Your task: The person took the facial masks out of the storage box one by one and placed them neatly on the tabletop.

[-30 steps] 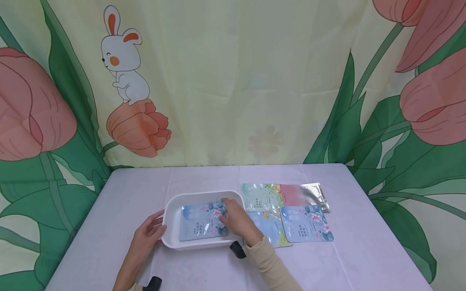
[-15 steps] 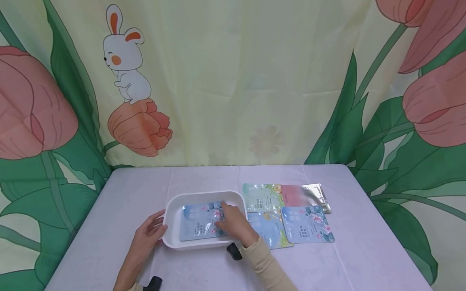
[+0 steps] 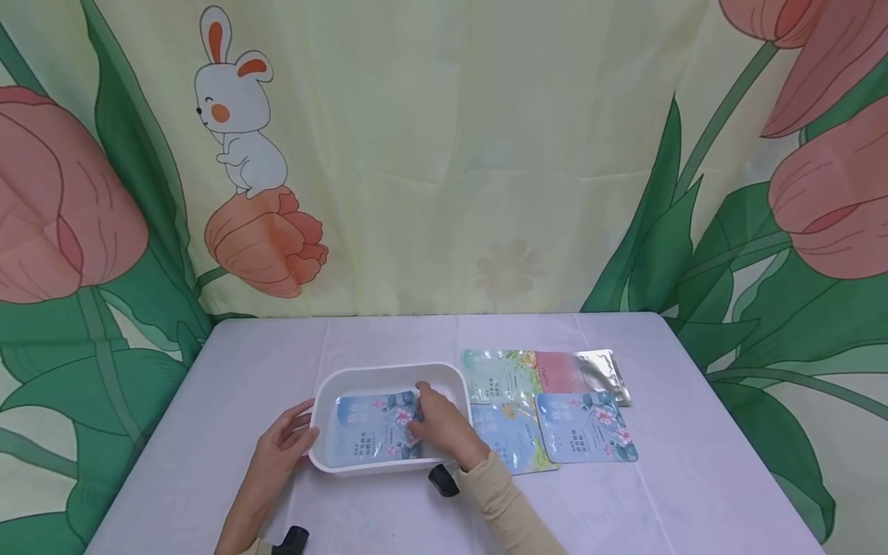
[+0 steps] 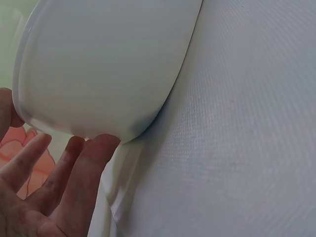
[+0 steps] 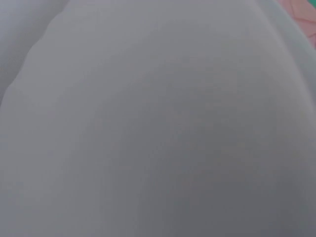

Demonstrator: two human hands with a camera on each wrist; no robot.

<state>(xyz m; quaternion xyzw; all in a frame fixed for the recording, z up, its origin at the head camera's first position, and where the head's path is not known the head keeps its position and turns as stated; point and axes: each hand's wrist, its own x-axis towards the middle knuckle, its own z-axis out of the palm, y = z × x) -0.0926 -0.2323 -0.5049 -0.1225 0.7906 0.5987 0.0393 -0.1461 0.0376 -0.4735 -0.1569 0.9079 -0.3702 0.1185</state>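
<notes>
A white rectangular tray (image 3: 388, 467) stands on the table with a blue floral face mask sachet (image 3: 368, 428) lying in it. My left hand (image 3: 280, 439) rests its fingertips against the tray's left end. In the left wrist view, the spread fingers (image 4: 91, 158) touch the outside of the tray wall (image 4: 108, 64). My right hand (image 3: 444, 420) is inside the tray, index finger and thumb apart at the sachet's right edge; the other fingers are hidden. Only a blurred pale surface (image 5: 158, 123) fills most of the right wrist view.
Right of the tray lie several more sachets: a green one (image 3: 496, 375), a pink one (image 3: 558, 374) with a silver end, a blue-and-yellow one (image 3: 516, 439) partly behind my right arm, and a blue floral one (image 3: 586, 428). A printed curtain (image 3: 444, 177) hangs behind the table (image 3: 381, 516).
The sachet in the tray has dropped lower and shifted left, slipping away from my right fingers. My right hand has moved slightly left. The left hand has stayed against the tray.
</notes>
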